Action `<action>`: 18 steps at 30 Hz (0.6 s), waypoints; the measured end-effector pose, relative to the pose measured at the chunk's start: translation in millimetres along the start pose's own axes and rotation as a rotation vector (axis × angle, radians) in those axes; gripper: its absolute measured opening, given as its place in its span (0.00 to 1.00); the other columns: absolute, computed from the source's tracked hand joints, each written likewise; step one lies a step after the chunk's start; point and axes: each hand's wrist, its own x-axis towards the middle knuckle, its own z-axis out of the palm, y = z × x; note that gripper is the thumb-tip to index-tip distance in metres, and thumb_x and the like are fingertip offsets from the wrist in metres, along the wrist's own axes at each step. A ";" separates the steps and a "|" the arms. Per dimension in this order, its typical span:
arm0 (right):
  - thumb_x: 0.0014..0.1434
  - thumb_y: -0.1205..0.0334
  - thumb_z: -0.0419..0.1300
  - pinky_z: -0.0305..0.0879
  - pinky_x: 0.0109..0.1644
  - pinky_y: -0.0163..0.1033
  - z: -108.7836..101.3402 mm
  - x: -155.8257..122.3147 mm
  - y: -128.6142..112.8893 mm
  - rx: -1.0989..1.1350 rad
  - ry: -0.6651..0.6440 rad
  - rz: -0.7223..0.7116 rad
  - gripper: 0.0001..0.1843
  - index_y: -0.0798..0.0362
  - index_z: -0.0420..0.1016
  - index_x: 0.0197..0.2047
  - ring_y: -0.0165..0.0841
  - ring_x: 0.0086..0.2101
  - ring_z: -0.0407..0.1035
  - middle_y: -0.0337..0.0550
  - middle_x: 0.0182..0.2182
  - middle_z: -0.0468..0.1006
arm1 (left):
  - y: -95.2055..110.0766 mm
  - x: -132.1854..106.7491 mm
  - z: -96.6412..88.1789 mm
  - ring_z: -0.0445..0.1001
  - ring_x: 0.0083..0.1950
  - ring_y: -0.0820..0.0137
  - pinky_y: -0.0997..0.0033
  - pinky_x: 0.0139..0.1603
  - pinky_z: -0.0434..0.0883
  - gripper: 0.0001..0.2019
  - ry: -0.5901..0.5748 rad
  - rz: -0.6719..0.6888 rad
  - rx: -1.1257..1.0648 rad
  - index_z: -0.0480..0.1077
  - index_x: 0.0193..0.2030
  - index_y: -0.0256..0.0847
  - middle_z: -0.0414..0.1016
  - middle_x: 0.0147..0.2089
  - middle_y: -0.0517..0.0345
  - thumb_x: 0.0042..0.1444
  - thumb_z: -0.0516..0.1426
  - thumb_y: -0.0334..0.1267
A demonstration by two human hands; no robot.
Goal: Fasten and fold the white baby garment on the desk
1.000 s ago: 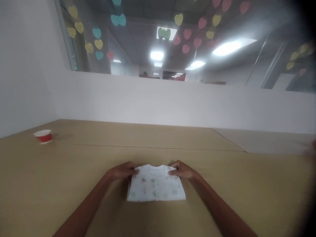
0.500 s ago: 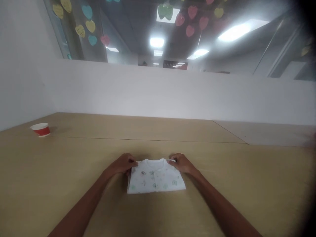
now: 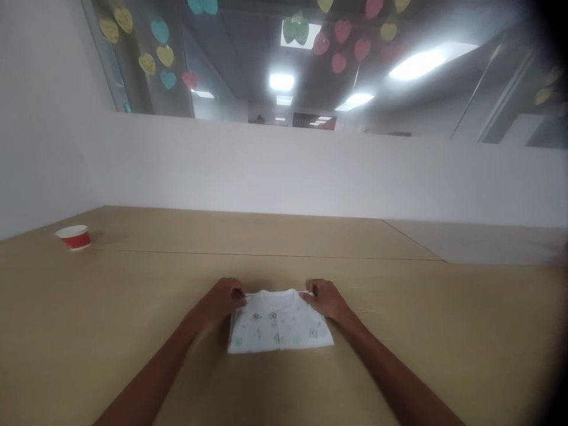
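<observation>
A folded white baby shirt (image 3: 288,322) with small pale prints and a round neckline lies on the wooden table, its collar toward the far side. My left hand (image 3: 226,296) is closed, thumb and fingers pinching the shirt's upper left corner by the shoulder. On the other side, my right hand (image 3: 326,297) pinches the upper right corner in the same way. The collar sits between the two hands. Some of the fingertips are hidden behind the cloth.
A red and white paper cup (image 3: 75,238) stands at the table's far left. Behind the tabletop (image 3: 248,234) rises a white wall (image 3: 275,171). Above it is a glass pane with heart-shaped sticky notes (image 3: 342,31). A paler surface (image 3: 488,242) adjoins at the right.
The view has tilted up slightly, so everything sits a little lower. Both hands stay at the shirt's upper corners, with their fingers slightly shifted; the shirt has hardly moved.
</observation>
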 end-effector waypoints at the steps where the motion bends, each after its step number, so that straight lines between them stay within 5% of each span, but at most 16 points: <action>1: 0.54 0.54 0.62 0.54 0.32 0.35 -1.4 -2.5 -3.2 -0.072 0.038 0.016 0.13 0.56 0.70 0.29 0.34 0.30 0.66 0.44 0.28 0.73 | 5.7 -1.4 3.8 0.70 0.40 0.64 0.68 0.41 0.66 0.10 0.063 0.026 0.050 0.73 0.36 0.34 0.73 0.38 0.51 0.54 0.55 0.39; 3: 0.56 0.50 0.62 0.58 0.35 0.38 -2.0 -9.9 -13.2 -0.170 0.152 -0.007 0.15 0.55 0.71 0.33 0.37 0.32 0.67 0.47 0.31 0.74 | 21.4 -6.0 16.9 0.69 0.48 0.61 0.61 0.51 0.66 0.13 0.180 0.100 0.158 0.72 0.44 0.34 0.72 0.45 0.47 0.59 0.51 0.38; 6: 0.63 0.47 0.54 0.62 0.49 0.43 7.6 -25.8 -34.7 -0.138 0.251 -0.251 0.21 0.56 0.73 0.46 0.42 0.45 0.67 0.53 0.44 0.73 | 48.2 -15.5 49.1 0.60 0.62 0.55 0.51 0.63 0.58 0.22 0.219 0.157 0.254 0.66 0.57 0.32 0.64 0.59 0.40 0.66 0.45 0.45; 8: 0.67 0.45 0.47 0.55 0.61 0.46 21.2 -36.4 -48.3 -0.100 0.162 -0.411 0.30 0.60 0.63 0.61 0.44 0.58 0.57 0.56 0.58 0.64 | 61.0 -21.3 72.8 0.49 0.69 0.50 0.46 0.66 0.54 0.28 0.145 0.143 0.309 0.57 0.65 0.25 0.52 0.67 0.35 0.67 0.43 0.47; 11: 0.70 0.42 0.39 0.41 0.68 0.49 42.7 -45.8 -59.2 -0.121 -0.047 -0.452 0.38 0.65 0.47 0.70 0.44 0.66 0.40 0.54 0.67 0.46 | 67.4 -25.1 97.0 0.38 0.71 0.48 0.42 0.68 0.48 0.30 0.048 0.176 0.395 0.49 0.69 0.21 0.41 0.70 0.37 0.65 0.43 0.40; 18: 0.69 0.39 0.34 0.34 0.70 0.50 55.0 -21.0 -47.7 -0.209 -0.128 -0.387 0.40 0.64 0.46 0.71 0.42 0.67 0.36 0.53 0.68 0.44 | 48.8 -3.7 91.1 0.42 0.71 0.53 0.46 0.70 0.47 0.29 0.011 0.203 0.461 0.50 0.69 0.23 0.45 0.70 0.39 0.66 0.42 0.40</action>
